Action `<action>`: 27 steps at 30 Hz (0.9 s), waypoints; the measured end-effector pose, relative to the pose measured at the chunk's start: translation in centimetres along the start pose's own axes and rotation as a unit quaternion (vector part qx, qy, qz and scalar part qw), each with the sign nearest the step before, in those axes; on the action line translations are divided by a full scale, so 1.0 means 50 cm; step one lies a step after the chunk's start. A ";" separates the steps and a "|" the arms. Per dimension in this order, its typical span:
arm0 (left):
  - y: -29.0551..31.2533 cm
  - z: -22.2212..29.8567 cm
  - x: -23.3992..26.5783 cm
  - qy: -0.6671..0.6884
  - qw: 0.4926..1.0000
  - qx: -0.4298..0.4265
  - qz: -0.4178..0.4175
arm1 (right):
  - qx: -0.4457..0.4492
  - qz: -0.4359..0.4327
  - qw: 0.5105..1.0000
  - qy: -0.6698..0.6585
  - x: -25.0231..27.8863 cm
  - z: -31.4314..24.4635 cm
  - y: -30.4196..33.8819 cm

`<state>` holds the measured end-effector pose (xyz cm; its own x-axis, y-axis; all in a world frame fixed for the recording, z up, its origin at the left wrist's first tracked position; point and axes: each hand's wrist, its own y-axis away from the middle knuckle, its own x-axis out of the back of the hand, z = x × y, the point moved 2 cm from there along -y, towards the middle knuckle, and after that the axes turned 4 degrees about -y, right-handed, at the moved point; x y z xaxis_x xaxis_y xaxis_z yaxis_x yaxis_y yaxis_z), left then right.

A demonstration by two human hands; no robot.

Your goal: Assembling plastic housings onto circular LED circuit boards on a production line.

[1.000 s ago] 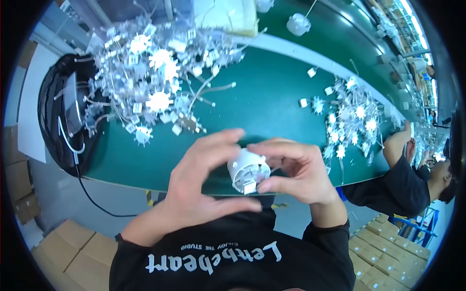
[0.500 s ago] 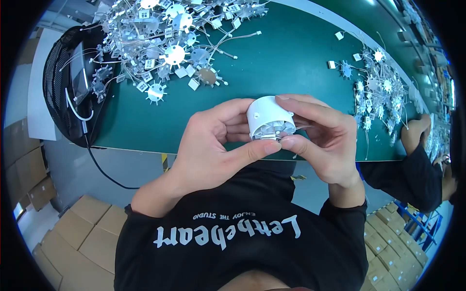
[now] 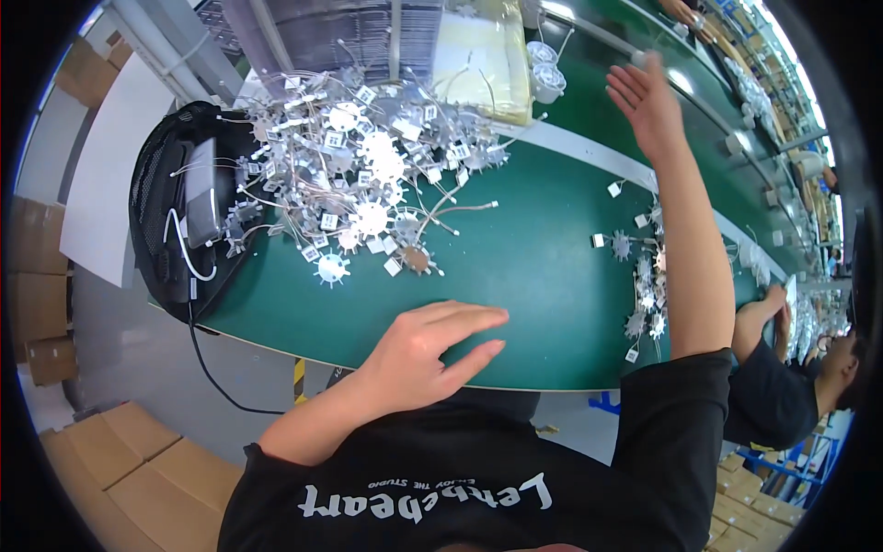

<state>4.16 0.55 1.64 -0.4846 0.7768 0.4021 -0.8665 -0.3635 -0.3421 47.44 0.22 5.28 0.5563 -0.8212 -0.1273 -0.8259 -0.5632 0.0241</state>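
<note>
My right hand (image 3: 648,106) is stretched far out over the green conveyor belt beyond the table. Its fingers are extended and apart, and I see nothing in them; a pale blurred patch shows by the fingertips. My left hand (image 3: 432,354) hovers open by the near table edge, thumb and fingers spread, holding nothing. Ahead of it lies a big heap of silvery star-shaped discs (image 3: 333,269) with wires and small white connectors. A smaller pile of the same discs (image 3: 644,293) lies beside my right forearm. Two white round housings (image 3: 548,83) stand at the far side, left of my right hand.
A black mesh basket (image 3: 156,198) with a grey device and a cable stands at the left. Behind the heap are stacked clear trays (image 3: 349,37) and a yellow-wrapped stack (image 3: 478,64). Another person (image 3: 782,386) works at the right. Cardboard boxes (image 3: 129,460) stand on the floor.
Both hands held a white round housing close to me. Now the right hand is far forward and to the right, the left is empty, and the view has shifted.
</note>
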 end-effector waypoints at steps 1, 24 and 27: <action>-0.001 -0.002 0.001 0.008 1.000 0.004 0.002 | 0.045 -0.026 0.989 0.141 -0.013 0.003 -0.011; 0.019 0.015 0.003 -0.090 0.994 -0.013 0.064 | 0.081 -0.398 0.893 0.194 -0.127 0.018 0.642; 0.025 -0.007 0.002 -0.105 0.994 -0.008 0.039 | 0.103 -0.281 0.935 0.190 -0.116 0.045 0.644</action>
<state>3.06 0.35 0.93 -0.5665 0.6215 0.5412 -0.8238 -0.4095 -0.3920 17.44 -12.96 4.55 0.8681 -0.3959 0.2995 -0.3713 -0.9183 -0.1376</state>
